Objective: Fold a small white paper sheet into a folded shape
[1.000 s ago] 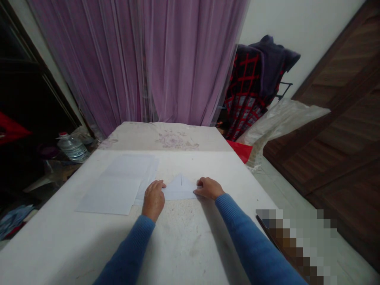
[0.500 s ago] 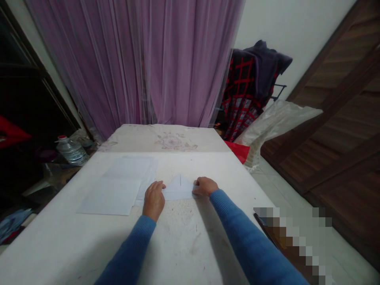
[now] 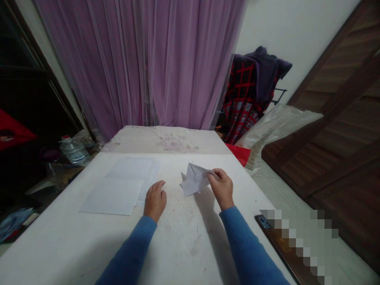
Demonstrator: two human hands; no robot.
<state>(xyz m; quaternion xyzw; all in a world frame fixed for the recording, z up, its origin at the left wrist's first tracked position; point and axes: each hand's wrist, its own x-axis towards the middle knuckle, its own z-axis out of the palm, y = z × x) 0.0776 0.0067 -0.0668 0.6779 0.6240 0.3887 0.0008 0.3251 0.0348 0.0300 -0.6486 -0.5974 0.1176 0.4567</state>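
A folded piece of white paper is tilted up off the table, its right end pinched between the thumb and fingers of my right hand. My left hand rests at the table to the left, apart from the folded paper, with its fingers slightly bent and nothing in them. Beside it on the left lie several flat white sheets, overlapping one another; the hand is close to their right edge.
The white table has a flowered cloth at its far end. A dark phone, partly pixelated, lies at the right edge. Left of the table stands a large clear bottle; a whitish plastic bag is on the right.
My right hand has lifted the folded paper off the table, turning it and drawing it right. My left hand has let go of its left end and stayed nearly in place.
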